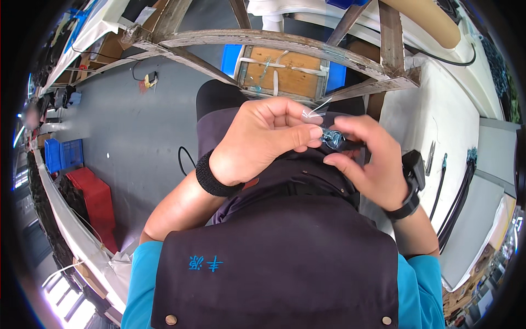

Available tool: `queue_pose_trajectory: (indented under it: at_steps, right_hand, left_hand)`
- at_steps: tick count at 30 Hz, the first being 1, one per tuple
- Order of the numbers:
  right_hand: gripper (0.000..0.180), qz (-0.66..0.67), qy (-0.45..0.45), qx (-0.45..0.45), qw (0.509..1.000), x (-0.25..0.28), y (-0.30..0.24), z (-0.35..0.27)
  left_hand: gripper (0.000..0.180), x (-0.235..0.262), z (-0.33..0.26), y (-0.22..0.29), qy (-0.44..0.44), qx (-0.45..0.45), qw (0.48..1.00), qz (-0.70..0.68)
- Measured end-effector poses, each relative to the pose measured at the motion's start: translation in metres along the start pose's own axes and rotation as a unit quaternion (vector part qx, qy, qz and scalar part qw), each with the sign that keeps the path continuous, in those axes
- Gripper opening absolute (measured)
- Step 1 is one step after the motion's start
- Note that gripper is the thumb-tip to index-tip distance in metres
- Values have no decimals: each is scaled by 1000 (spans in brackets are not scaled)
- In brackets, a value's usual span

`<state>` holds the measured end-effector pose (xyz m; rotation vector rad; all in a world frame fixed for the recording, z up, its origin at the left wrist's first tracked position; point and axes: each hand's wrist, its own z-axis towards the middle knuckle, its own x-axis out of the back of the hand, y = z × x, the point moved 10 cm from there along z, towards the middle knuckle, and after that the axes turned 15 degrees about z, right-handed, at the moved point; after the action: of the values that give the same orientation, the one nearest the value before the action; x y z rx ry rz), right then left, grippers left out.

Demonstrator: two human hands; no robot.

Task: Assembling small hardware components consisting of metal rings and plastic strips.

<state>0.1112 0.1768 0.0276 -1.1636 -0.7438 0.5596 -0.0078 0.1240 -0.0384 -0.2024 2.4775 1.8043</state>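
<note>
My left hand (268, 131) is closed, thumb pressed against the fingers, pinching a small piece of clear plastic film (313, 114). Against that thumb tip sits the shiny blue end of a dark cable (332, 139), a coiled or bunched tip whose make-up is too small to tell. The cable's dark part (350, 145) runs into my right hand (375, 159), which curls around it with thumb and index finger on either side. Some of the right fingers are hidden behind. Both hands are above my lap, in front of a dark apron (274, 247).
A worn frame (263, 39) stands ahead, with a wooden board (282, 77) below. On the white table (430, 104) at right lie tweezers (430, 157) and dark cables (459, 203) with blue ends. A red box (93, 200) and blue crate (64, 154) stand left.
</note>
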Motion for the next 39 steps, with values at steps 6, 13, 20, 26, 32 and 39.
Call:
queue_pose_trajectory:
  at_steps: [6, 13, 20, 26, 32, 39]
  right_hand:
    - [30, -76, 23, 102, 992, -1, -13, -7]
    - [12, 85, -17, -95, 992, -4, 24, 4]
    - [23, 304, -72, -337, 888, -23, 73, -9]
    - [28, 96, 56, -173, 979, 28, 68, -27]
    - [29, -372, 366, -155, 839, 224, 104, -150]
    - [20, -443, 260, -373, 773, 275, 166, -217]
  left_hand:
    - [23, -8, -4, -2, -18, -16, 997, -75]
    - [27, -10, -8, -12, 56, -96, 988, -109]
    - [14, -17, -5, -43, 85, 17, 974, -210]
    - [13, -1, -14, -40, 126, 30, 973, -193]
    - [13, 1, -22, -30, 122, -8, 974, -192]
    - [17, -6, -22, -30, 100, -15, 963, -250]
